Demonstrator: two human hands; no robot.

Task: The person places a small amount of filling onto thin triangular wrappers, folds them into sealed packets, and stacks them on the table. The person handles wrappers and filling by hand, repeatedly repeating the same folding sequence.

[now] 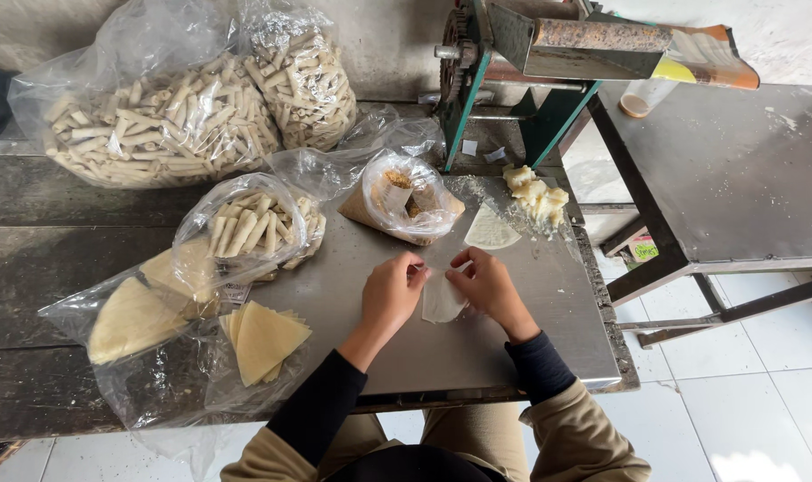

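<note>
I have both hands on one thin pale wrapper point(442, 302) lying on the metal tray point(549, 303) just in front of me. My left hand point(390, 295) is curled nearly closed, fingertips pinching the wrapper's upper left edge; my right hand point(488, 284) is likewise pinched on the upper right edge, so the sheet hangs between the two grips and rests on the tray below. To roll this well, I judge I should keep both pinches level and light, since the sheet looks thin enough to tear, and turn the edge over evenly so the tube comes out straight like the rolls in the bag point(245, 223) to my left. The filling bag point(401, 201) sits open just beyond my hands, a spare round sheet point(491, 230) beside it.
</note>
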